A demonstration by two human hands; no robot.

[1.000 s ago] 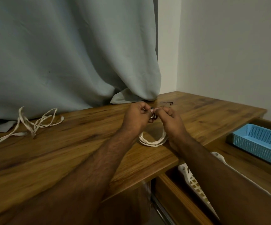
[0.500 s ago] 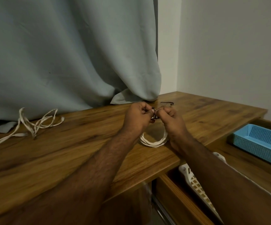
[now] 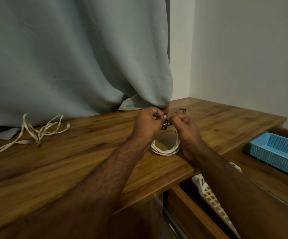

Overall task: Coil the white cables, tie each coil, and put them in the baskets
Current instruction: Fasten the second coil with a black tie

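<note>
Left hand (image 3: pixel 147 124) and right hand (image 3: pixel 185 128) pinch a black tie (image 3: pixel 167 123) atop white coil (image 3: pixel 165 150). Loose cable (image 3: pixel 36 133) far left; blue basket (image 3: pixel 277 150) right.

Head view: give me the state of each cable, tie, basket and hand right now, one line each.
Coiled white cable: looped, bottom resting on the desk, top held up by both hands.
Black tie: pinched at the coil's top; whether it is fastened I cannot tell.
Loose white cable: uncoiled, tangled on the desk.
Blue basket: nothing visible inside.
White basket: mostly hidden.
Left hand: pinching the tie.
Right hand: pinching the tie.
</note>
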